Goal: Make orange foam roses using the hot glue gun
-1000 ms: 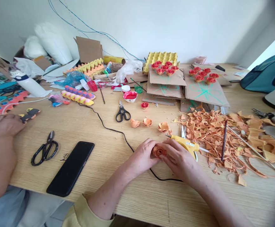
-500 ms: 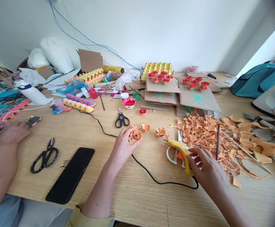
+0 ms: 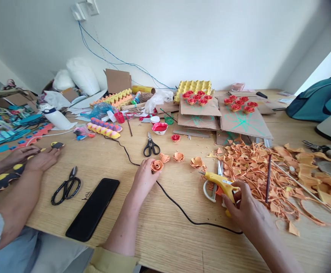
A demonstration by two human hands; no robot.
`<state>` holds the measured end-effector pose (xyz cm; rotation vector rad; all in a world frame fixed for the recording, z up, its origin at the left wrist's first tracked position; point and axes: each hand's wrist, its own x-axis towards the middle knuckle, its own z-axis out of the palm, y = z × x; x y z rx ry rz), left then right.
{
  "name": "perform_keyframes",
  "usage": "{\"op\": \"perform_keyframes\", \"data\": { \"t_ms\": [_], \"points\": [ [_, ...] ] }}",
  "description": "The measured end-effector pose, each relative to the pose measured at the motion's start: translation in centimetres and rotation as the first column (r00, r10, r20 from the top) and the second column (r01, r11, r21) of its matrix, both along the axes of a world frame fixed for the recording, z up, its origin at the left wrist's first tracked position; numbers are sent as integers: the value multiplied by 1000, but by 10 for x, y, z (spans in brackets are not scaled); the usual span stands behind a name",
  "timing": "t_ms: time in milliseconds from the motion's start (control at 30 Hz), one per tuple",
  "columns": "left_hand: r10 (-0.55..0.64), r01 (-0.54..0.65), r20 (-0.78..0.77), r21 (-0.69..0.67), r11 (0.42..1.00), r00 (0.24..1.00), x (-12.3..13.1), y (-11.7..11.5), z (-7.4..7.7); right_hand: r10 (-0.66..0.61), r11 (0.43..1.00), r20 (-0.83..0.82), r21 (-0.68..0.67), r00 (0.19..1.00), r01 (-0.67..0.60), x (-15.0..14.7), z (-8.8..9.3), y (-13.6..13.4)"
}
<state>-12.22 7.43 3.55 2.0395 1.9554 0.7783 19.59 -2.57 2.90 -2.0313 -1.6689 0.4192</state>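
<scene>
Between the fingertips of my left hand point(image 3: 145, 178) is an orange rose point(image 3: 157, 165) with curled petals. Just beyond it lie three more orange flowers: one close by point(image 3: 164, 157), a cupped one point(image 3: 178, 157) and a wider one point(image 3: 197, 162). My right hand point(image 3: 245, 206) is closed around the handle of a yellow glue gun point(image 3: 220, 180), its nozzle pointing left. White-handled scissors point(image 3: 220, 168) lie partly under the gun. I cannot tell whether the gun touches the table. Its black cord point(image 3: 179, 208) runs across the wood.
Orange scraps point(image 3: 247, 170) are heaped at right. Red flowers stand on cardboard sheets point(image 3: 245, 125) behind, near a red paint dish point(image 3: 159, 129). Black scissors point(image 3: 151, 147), larger scissors point(image 3: 66, 187) and a phone point(image 3: 93, 210) lie at left. A co-worker's hands point(image 3: 43, 159) handle black-and-yellow pieces.
My left hand has moved a little left with the rose, uncovering the orange flower behind it. My right fingers have closed further round the glue gun. The view has turned slightly left.
</scene>
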Motion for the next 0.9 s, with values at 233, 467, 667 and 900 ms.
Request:
{"op": "perform_keyframes", "data": {
  "t_ms": [233,467,667,900],
  "points": [
    [11,-14,-25,-99,995,1000,-6,-2,4,-87,993,-193,59,977,100,7,-6,0],
    [90,-94,-38,-121,988,995,-10,-2,8,-59,968,-776,109,627,227,6,3,-3],
    [143,-145,-26,-110,983,989,-15,-4,9,-58,996,-887,-20,457,88,6,10,-8],
    [-143,138,68,72,988,987,6,-12,20,48,998,-949,35,313,-46,0,15,-12]
  ]
}}
